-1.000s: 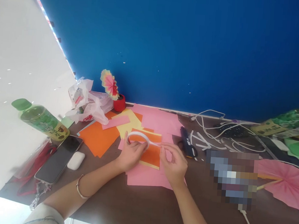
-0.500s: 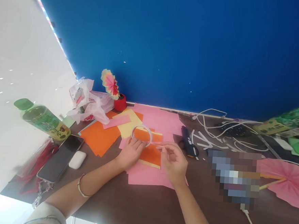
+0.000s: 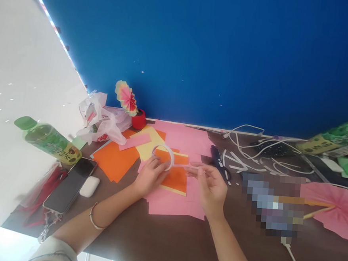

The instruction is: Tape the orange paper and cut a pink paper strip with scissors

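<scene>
A white roll of tape [image 3: 171,157] stands tilted over the orange paper [image 3: 176,179], and my left hand [image 3: 150,176] grips its lower rim. From the roll a short strip of tape [image 3: 182,166] stretches to the right. My right hand [image 3: 212,189] pinches the strip's free end between thumb and fingers. Beneath both hands lie pink sheets [image 3: 171,206], with the orange paper and its pale yellow edge on top. Yellow paper [image 3: 146,142] shows just behind the roll.
At left are a green-capped bottle [image 3: 52,140], a phone [image 3: 70,185], a white earbud case [image 3: 89,186] and a plastic bag [image 3: 103,119]. A red pot [image 3: 139,120] holds a paper fan flower. Scissors [image 3: 218,159], paper strips and white cables [image 3: 244,151] lie right. A pink paper fan [image 3: 332,209] sits far right.
My right hand has moved right, away from the roll, and the strip of tape between my hands is longer. My left hand and the roll have shifted slightly left.
</scene>
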Demonstrator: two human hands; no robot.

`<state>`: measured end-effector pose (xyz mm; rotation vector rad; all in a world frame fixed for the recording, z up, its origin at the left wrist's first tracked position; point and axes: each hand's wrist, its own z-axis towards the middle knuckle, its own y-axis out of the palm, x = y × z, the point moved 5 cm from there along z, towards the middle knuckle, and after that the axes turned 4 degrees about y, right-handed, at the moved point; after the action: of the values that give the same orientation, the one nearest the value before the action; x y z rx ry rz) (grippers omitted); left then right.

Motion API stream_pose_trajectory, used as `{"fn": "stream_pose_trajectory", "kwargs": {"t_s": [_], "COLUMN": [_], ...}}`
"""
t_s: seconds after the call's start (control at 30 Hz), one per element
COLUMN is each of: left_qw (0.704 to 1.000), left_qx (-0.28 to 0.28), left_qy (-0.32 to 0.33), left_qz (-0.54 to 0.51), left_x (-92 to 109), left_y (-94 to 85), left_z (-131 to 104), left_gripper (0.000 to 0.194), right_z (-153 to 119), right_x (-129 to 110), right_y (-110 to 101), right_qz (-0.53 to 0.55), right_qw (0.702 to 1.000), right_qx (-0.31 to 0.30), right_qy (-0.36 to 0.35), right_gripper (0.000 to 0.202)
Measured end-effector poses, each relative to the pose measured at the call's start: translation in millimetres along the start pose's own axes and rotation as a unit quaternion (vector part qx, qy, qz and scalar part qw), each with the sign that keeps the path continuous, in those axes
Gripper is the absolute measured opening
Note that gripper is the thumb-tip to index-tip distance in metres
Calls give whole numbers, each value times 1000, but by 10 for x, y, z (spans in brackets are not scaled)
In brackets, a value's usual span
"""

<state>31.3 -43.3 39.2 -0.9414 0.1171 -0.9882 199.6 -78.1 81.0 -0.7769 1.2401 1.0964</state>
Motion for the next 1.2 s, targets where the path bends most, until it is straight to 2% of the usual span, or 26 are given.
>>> {"fn": "stream_pose_trajectory", "kwargs": {"t_s": [0.17, 0.4, 0.67, 0.97, 1.2], "left_qw": [1000, 999, 998, 998, 998], "left_qx": [5, -20, -41, -56, -51], "left_qy": [15, 1, -7, -20, -17], "left_qz": [10, -43, -38, -18, -31], "left_x": [4, -107, -87, -106, -124], "left_y": [-24, 32, 14, 20, 50], "left_z": [14, -15, 14, 5, -14], "left_gripper": [18, 24, 29, 33, 26], "right_z": [-38, 19, -7, 42, 43], "right_x": [-67, -189, -212, -250, -217], "right_y": [17, -164, -218, -312, -277], "right_qz": [0, -12, -9, 39, 44], "right_qw": [1000, 996, 997, 991, 991], "right_qx": [-2, 62, 54, 104, 105], "right_qy": [-25, -58, -58, -80, -75], "right_gripper": [12, 12, 11, 13, 13]}}
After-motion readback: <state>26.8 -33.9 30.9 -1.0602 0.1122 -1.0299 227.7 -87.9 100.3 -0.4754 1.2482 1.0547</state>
